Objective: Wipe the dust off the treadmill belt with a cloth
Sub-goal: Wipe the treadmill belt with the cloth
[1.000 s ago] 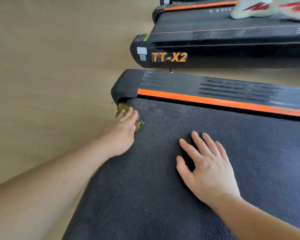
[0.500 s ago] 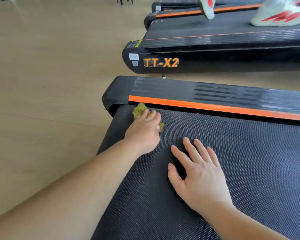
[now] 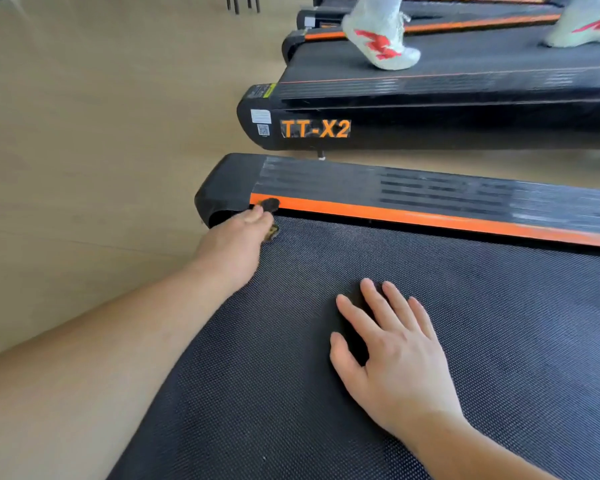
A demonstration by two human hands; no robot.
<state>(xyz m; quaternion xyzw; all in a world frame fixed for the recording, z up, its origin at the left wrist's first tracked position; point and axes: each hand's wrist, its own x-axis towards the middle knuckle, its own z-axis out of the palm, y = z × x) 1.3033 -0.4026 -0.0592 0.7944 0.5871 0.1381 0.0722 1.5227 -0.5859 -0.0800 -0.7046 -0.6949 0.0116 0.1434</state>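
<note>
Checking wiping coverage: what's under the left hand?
Bits of olive cloth poke out past the left hand at the belt corner; the rest is hidden beneath it.

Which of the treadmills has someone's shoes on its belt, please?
The treadmill marked TT-X2, just beyond the near one: two white-and-red shoes stand on its belt. The near treadmill bears the left hand and right hand, no feet.

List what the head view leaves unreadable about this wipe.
Head view only:
- Cloth: mostly hidden under the left hand; only blurred scraps show, so the grip is unclear.
- Dust on the belt: too fine to see.
- Sticker on the neighbouring treadmill: print too small.
- Wearer of the white shoes: cut off by the top edge.
- Belt under the right hand: covered by the palm.
</note>
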